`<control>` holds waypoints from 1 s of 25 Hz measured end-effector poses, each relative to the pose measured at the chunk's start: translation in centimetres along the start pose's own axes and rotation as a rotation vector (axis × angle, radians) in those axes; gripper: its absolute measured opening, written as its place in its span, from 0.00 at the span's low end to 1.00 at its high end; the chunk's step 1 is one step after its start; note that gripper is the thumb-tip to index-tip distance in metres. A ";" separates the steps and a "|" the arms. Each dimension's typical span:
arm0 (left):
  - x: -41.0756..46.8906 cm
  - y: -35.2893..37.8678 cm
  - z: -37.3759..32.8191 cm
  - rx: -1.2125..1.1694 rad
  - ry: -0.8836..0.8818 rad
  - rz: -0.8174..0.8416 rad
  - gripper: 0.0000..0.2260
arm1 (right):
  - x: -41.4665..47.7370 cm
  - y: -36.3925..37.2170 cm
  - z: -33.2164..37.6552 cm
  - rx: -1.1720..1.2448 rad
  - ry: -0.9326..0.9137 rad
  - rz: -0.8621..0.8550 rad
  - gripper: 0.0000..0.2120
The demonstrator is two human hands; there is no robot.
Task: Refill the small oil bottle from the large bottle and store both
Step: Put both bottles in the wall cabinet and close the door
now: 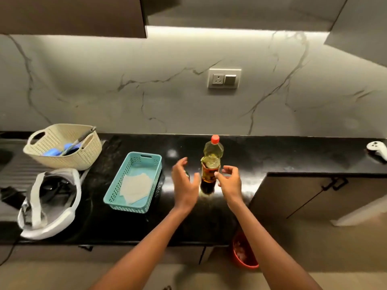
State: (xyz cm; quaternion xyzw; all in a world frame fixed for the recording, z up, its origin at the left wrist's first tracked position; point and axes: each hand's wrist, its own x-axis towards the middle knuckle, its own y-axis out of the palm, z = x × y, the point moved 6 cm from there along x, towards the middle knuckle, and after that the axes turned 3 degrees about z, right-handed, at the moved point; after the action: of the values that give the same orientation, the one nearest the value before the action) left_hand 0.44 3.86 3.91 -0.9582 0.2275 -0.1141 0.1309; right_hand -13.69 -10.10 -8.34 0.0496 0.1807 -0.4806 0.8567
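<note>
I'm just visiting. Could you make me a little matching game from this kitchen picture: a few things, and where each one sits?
Things:
1 large oil bottle
2 teal basket
3 cream basket
4 white controller

Places:
A far right of the counter
B back left
C between left hand and right hand
D just left of the left hand

Pairs: 1-C, 2-D, 3-B, 4-A
</note>
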 end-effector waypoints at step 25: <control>5.0 1.9 18.2 0.088 -0.357 0.188 0.31 | 10.1 6.1 7.0 -0.497 -0.254 -0.191 0.37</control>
State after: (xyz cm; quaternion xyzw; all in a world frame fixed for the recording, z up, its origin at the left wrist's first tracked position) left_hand 9.10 3.56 -13.00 -0.9311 0.2837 0.0605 0.2209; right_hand -1.99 -16.80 -6.02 -0.2394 0.1882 -0.5026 0.8091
